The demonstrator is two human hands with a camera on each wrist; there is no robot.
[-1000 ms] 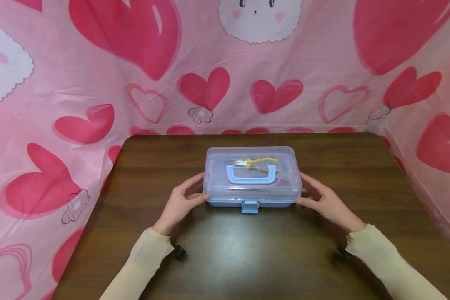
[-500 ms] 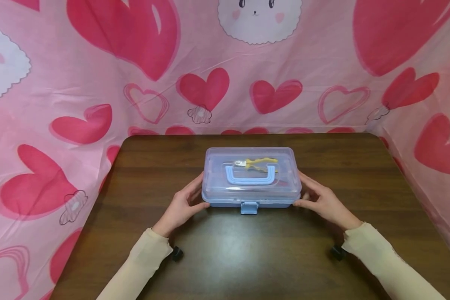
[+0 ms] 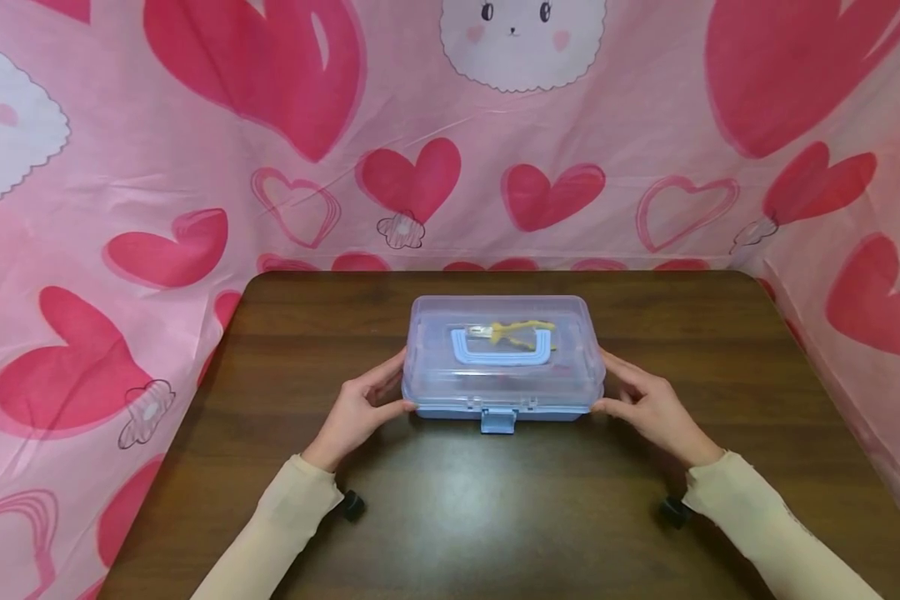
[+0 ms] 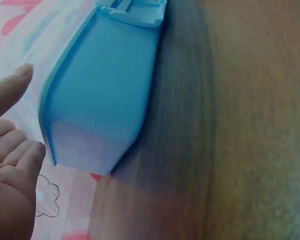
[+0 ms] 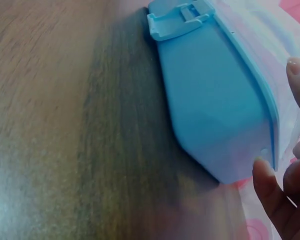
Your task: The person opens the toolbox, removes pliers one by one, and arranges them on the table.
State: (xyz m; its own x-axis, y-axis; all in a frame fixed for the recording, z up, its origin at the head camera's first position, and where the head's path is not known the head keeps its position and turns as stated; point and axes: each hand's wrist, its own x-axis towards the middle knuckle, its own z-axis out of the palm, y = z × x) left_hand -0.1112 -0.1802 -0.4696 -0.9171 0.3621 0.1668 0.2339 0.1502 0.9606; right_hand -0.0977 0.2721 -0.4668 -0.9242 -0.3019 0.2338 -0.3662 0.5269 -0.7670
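A box with a clear lid (image 3: 450, 383) and a light blue base (image 3: 450, 413) sits on the table. Its front latch (image 3: 498, 422) hangs unfastened, and a blue handle (image 3: 501, 358) lies on the lid. Yellow-handled pliers (image 3: 527, 324) show through the plastic. My left hand (image 3: 351, 421) grips the left end, thumb at the front corner; my right hand (image 3: 662, 417) grips the right end likewise. Beside the blue base (image 4: 100, 75), the left wrist view shows my left hand (image 4: 12, 170); the right wrist view has the base (image 5: 215, 90) beside my right hand (image 5: 285, 195).
The dark wooden table (image 3: 450, 517) extends around the box. Pink cloth (image 3: 480, 233) with hearts hangs behind the table and along both sides. A small black object (image 3: 352, 506) is at my left wrist, another (image 3: 675, 512) at my right.
The lid's front edge appears slightly raised from the base, with small clips now showing beside the latch. Both hands remain at the box's ends, their thumbs shifted slightly.
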